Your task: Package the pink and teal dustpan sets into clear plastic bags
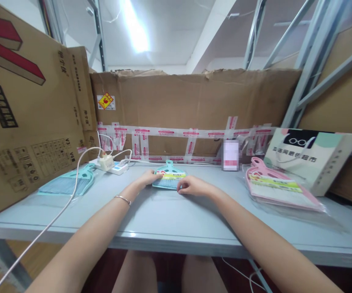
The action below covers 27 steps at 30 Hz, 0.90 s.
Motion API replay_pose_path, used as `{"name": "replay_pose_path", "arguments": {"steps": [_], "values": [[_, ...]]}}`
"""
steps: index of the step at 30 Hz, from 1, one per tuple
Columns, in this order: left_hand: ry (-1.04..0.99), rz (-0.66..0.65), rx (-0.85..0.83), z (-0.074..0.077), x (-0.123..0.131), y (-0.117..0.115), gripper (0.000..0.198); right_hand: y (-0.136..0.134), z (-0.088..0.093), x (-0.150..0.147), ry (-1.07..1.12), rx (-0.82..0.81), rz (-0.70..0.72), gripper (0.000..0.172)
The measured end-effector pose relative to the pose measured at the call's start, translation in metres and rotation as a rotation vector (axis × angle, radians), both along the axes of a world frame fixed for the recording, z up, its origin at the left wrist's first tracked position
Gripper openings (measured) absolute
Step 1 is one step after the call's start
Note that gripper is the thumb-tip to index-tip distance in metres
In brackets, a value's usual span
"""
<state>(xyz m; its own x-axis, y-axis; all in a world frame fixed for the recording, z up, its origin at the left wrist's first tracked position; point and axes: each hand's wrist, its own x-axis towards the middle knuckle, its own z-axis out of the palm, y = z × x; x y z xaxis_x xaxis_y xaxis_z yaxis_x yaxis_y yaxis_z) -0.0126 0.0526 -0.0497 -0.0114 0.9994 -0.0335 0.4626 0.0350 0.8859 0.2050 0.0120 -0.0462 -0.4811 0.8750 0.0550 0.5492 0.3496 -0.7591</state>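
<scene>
A small teal dustpan and brush set (pixel 169 181) with a yellow-green label lies on the grey table, its handle pointing away from me. At its left edge my left hand (pixel 149 178) is closed, the thumb over the label's end. My right hand (pixel 192 186) is at the lower right corner, fingers curled and thumb and forefinger pinched together; whatever is between them is too small to make out. To the right lie pink dustpan sets (pixel 281 189) in clear plastic, seemingly stacked. Another teal dustpan set (pixel 69 180) rests at the left, partly behind a white cable.
A white power strip (pixel 115 167) with a plugged-in adapter (pixel 106 162) stands at the back left, its cable (pixel 74 187) crossing the table. A phone (pixel 231 154) leans against the cardboard (pixel 176 101) behind. Large cartons (pixel 32 110) and a printed bag (pixel 311 158) flank the table.
</scene>
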Motion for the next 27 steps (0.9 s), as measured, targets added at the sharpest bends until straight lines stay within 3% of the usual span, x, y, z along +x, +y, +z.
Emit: {"name": "replay_pose_path", "arguments": {"steps": [6, 10, 14, 17, 21, 27], "values": [[-0.354, 0.090, 0.119, -0.005, 0.010, -0.012, 0.026, 0.000, -0.005, -0.008, 0.325, -0.139, -0.187, 0.022], [-0.497, 0.149, 0.269, -0.004, 0.020, -0.022, 0.026, 0.003, -0.012, -0.023, 0.720, -0.266, -0.247, 0.018], [-0.528, -0.019, 0.320, 0.004, 0.031, -0.036, 0.038, 0.008, -0.018, -0.028, 1.060, -0.358, -0.256, 0.005], [-0.508, -0.176, 0.412, 0.012, 0.034, -0.044, 0.042, 0.010, -0.019, -0.025, 1.234, -0.382, -0.271, 0.014], [-0.577, -0.204, 0.410, 0.021, 0.030, -0.043, 0.039, 0.008, -0.017, -0.024, 1.347, -0.391, -0.268, 0.021], [-0.703, -0.010, 0.388, 0.023, 0.019, -0.028, 0.034, 0.004, -0.017, -0.028, 1.327, -0.407, -0.266, 0.025]]}}
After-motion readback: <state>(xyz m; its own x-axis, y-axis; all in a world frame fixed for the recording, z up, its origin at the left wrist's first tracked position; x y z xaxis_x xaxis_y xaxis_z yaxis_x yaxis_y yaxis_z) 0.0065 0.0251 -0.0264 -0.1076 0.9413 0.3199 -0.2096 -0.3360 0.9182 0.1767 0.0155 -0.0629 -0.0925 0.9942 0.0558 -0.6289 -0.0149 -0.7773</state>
